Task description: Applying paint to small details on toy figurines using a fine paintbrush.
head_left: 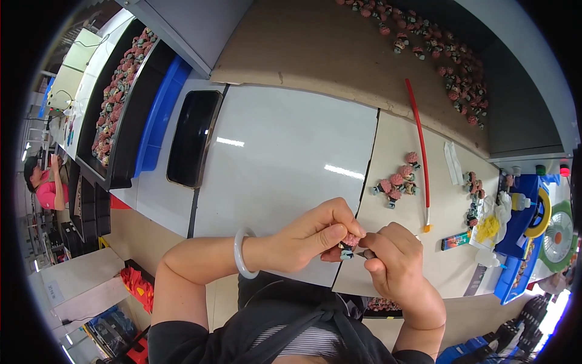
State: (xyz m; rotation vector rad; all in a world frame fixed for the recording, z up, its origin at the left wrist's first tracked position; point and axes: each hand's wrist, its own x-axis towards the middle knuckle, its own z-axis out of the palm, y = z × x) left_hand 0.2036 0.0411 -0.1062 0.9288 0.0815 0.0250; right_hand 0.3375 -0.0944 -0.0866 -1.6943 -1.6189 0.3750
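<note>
A small figurine (348, 242) with a pink textured head and a pale blue lower part is held above the near edge of the worktable, close to the dark seam between the white panel (285, 151) and the cream surface (391, 136). It is pinched between the thumb and fingers of the left hand (312, 239), which are closed narrowly around it; a pale bangle (243, 253) is worn on that wrist. By the right hand (397, 258), whose fingers are curled in, a slim grey tool (367, 253) is gripped with its tip pointed at the figurine; most of it is hidden, and whether the figurine is touched by the tip cannot be told. Beyond the right hand, a loose cluster of similar figurines (397, 180) is laid on the cream surface, with a red-handled brush (419, 133) placed just beside it, bristles toward the person. Farther right, another small group (473, 197) is set near a white strip (453, 162). Many more are scattered on the brown board (291, 54) at the far right. On the left, a black phone-like slab (194, 139) is laid by a blue tray (159, 115), beside which a black tray (138, 100) is filled with pink-headed figurines.
</note>
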